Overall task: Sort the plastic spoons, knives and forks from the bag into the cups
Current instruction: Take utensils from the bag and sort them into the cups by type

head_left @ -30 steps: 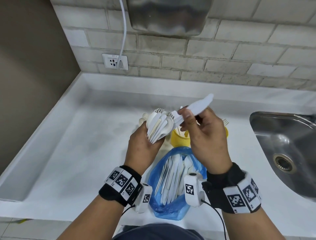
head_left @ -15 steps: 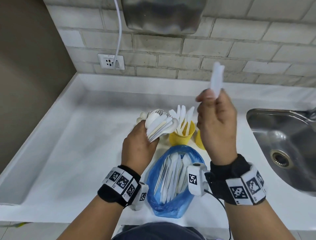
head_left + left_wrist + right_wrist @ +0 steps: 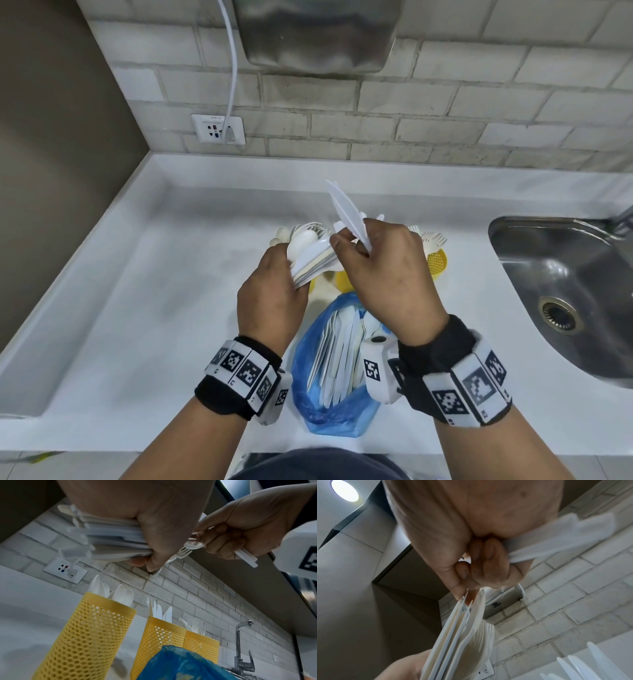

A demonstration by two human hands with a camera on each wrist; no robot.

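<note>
Nearest the person, the blue plastic bag [image 3: 337, 387] lies open on the white table [image 3: 144, 301], with white cutlery still inside it. It is a thin, limp film, so anything drawn from it should be lifted out by the handle rather than dragged against the bag.

Above it, the left hand [image 3: 270, 301] is curled tight around a bundle of mixed cutlery [image 3: 313, 262], handles fanned out. These pieces look light, stiff and smooth, so I judge they will slide on one another and can spill if that grip loosens.

The right hand [image 3: 383, 281] holds white knives [image 3: 346, 212] pinned under its curled fingers, blades pointing up and away, while thumb and forefinger pinch at a fork head in the bundle. A single piece is best taken at its flat handle or neck; the tines are thin and may bend.

Beyond stand three yellow mesh cups: spoons [image 3: 85, 635], knives [image 3: 157, 638], forks [image 3: 200, 645].
</note>
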